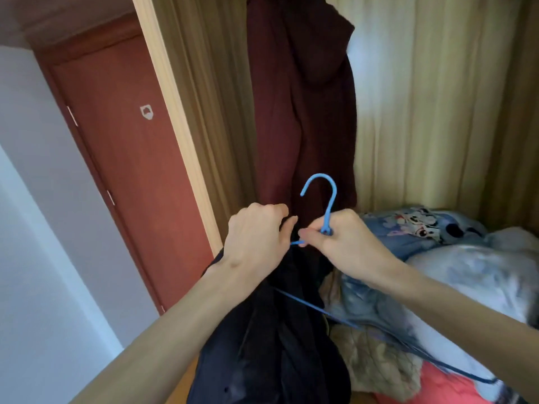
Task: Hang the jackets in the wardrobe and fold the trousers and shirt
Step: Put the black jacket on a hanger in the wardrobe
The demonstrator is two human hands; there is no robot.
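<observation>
Head view: two bare forearms reach forward into an open wooden wardrobe (186,118).
Wardrobe contents: one dark maroon garment (303,106) hangs inside against the wood-grain back panel; a heap of clothes (437,287) fills the floor on the right (a blue cartoon-print piece, pale grey fabric, a tan fuzzy item and something coral-red can be made out).
Hangers: one, a light blue plastic hanger (320,193), hook upward, its thin arm running down to the lower right.
Right hand (338,237): fingers clenched round the hanger's neck just below the hook.
Left hand (256,234): fingers pinch the collar of the black jacket (262,345).
Black jacket: one, draped below both hands, in front of the wardrobe opening.
Door: one reddish-brown door (122,158) at left.
</observation>
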